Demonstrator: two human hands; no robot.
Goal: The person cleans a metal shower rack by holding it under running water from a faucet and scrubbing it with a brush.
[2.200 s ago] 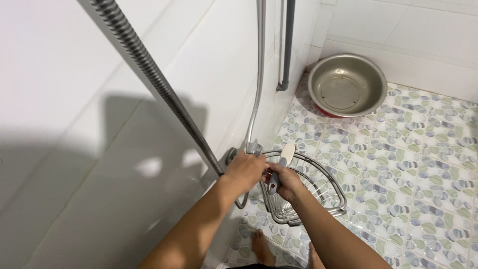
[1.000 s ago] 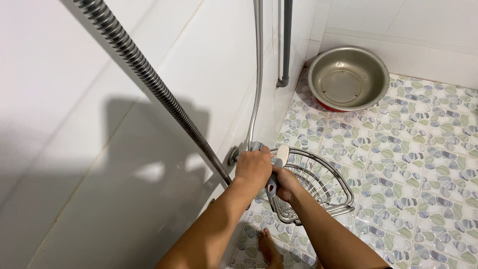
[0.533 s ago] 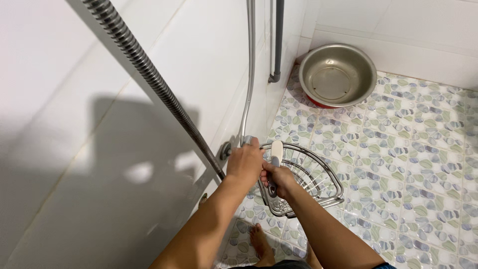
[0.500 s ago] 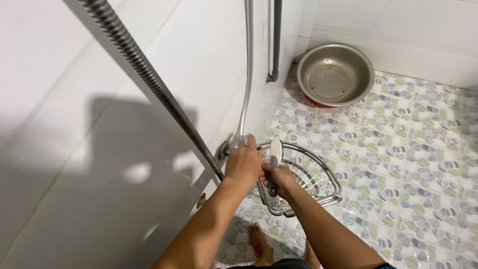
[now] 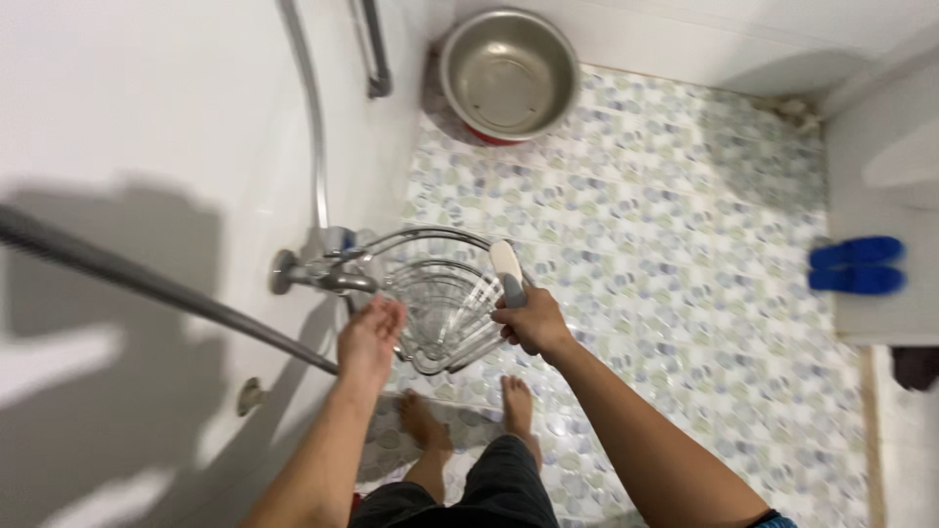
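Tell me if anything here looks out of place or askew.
Nothing looks spilled or broken. The one oddity: the metal basin stands on the tiled floor in the corner. The right hand holds a brush over the wire corner rack.

Both bare forearms rise from the bottom edge of the view. The left arm runs from about 7 o'clock up toward the centre, ending in the left hand (image 5: pixel 370 337), which hangs loose with palm turned partly up and fingers (image 5: pixel 388 311) slightly curled, gripping nothing. The right arm comes in from 5 o'clock, wrist straight; the right hand (image 5: pixel 529 323) is closed in a fist, knuckles toward 12 o'clock. Two bare feet stand below, toes toward 12 o'clock.
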